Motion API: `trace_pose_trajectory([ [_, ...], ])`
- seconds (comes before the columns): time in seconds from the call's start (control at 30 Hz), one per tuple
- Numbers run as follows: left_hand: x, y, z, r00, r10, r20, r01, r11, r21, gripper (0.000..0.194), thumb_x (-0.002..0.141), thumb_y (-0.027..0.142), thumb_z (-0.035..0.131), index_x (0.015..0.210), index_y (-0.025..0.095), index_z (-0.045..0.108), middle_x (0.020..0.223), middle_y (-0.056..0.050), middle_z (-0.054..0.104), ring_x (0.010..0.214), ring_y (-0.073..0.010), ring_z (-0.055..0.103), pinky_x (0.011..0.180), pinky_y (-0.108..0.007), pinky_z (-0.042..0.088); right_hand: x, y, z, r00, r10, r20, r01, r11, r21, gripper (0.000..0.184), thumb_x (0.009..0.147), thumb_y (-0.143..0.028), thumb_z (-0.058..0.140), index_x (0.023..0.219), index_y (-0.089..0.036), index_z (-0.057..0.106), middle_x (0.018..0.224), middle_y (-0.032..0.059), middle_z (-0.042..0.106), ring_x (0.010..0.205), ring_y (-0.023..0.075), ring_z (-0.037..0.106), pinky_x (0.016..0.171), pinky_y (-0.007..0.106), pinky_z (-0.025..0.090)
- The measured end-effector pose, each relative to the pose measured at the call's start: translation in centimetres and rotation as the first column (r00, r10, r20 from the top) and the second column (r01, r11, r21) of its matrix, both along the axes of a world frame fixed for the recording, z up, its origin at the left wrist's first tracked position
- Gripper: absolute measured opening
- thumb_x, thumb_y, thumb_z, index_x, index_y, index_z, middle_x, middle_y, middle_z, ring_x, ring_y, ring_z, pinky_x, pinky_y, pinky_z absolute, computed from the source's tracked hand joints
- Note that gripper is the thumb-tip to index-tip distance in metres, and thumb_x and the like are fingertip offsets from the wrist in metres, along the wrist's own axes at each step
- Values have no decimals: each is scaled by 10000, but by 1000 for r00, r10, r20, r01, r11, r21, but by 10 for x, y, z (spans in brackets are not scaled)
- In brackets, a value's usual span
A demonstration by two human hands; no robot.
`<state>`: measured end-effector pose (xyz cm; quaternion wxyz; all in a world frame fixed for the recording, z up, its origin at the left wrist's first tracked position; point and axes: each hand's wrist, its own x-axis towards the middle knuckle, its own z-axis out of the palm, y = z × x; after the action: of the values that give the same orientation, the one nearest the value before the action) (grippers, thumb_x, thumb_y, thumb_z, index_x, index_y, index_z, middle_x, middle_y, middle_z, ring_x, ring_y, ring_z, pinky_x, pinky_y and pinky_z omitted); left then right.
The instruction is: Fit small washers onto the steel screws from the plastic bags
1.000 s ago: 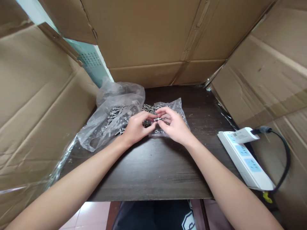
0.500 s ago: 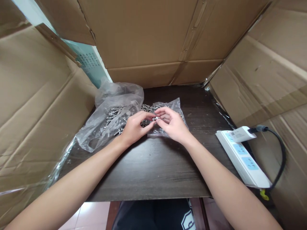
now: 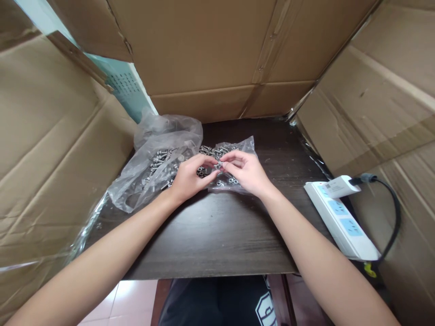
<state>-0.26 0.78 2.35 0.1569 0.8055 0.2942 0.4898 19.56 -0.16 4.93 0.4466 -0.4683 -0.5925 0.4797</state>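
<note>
A small metal bolt [image 3: 218, 166] is between the fingertips of both hands, above the spread plastic bag. My left hand [image 3: 192, 177] closes its thumb and forefinger about the bolt's left end. From the other side, my right hand [image 3: 249, 174] pinches it with thumb and fingers. Whether a nut sits on the bolt is too small to tell. Below and behind the fingers lie loose metal nuts [image 3: 231, 180] and bolts [image 3: 205, 150] on a clear plastic bag [image 3: 249, 146]. More bolts [image 3: 159, 158] show in a larger clear bag [image 3: 127, 190] left of my left hand.
Cardboard walls [image 3: 210, 50] enclose the dark wooden table [image 3: 210, 240] at the back and both sides. A white power strip [image 3: 343, 222] with a plugged-in white adapter [image 3: 340, 186] and black cable [image 3: 397, 217] lies along the right edge.
The bolt has turned slightly between the fingertips, and the fingers have shifted a little. The right hand has uncovered more nuts below it. The whole view has moved slightly.
</note>
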Motion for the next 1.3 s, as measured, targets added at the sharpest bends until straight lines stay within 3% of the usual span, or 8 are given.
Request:
trace_pose_trajectory([
  [0.17,1,0,-1,997,65,-48,-66,998,-17,125,908,147,651,1025,153,693,926,-39,764,827,-160,724,804,-278,573,-2,-3,0,998,-16,57,13,998,55,129,817,-271,739,917,-195,712,881,49,757,851,213,741,849,403,612],
  [0.3,-1,1,-2,984,128,-126,-129,992,-1,102,907,200,663,994,162,700,888,-36,758,821,-186,713,803,-310,543,-7,-6,-2,992,-36,118,23,994,110,100,839,-253,707,916,-190,710,871,49,757,832,206,733,827,390,605],
  [0.67,-4,3,-1,985,96,-140,-89,995,52,80,947,205,652,999,168,700,864,-28,742,797,-175,683,777,-302,502,-6,-8,3,976,-11,215,-22,988,150,136,851,-237,685,978,-189,700,908,51,751,847,196,721,801,359,589],
  [0.87,-5,3,-1,985,76,-155,-65,995,78,70,944,211,670,993,164,688,861,-32,735,796,-177,682,769,-303,509,-6,-12,5,894,-40,445,-80,965,248,78,908,-214,597,957,-203,656,858,33,713,769,185,669,707,324,513],
  [1.03,-5,2,-1,990,45,-136,-38,998,55,70,948,191,675,1012,165,678,873,-28,728,799,-167,680,781,-290,528,-5,-13,5,832,-42,553,-138,950,280,103,971,-224,511,978,-209,613,955,49,692,853,199,643,761,329,461],
  [1.13,-4,2,-2,991,39,-126,-36,999,29,87,960,191,671,1044,170,681,878,-25,725,799,-161,681,786,-281,535,-5,-12,4,806,-50,590,-167,937,307,182,1030,-272,431,920,-211,562,941,52,657,862,201,609,778,334,424],
  [1.3,-4,0,-2,989,27,-143,-22,999,38,82,970,198,649,1041,171,680,862,-28,713,781,-166,671,774,-289,531,-4,-11,5,783,-51,620,-166,943,287,342,1065,-348,358,753,-224,423,779,25,578,709,177,514,679,323,338],
])
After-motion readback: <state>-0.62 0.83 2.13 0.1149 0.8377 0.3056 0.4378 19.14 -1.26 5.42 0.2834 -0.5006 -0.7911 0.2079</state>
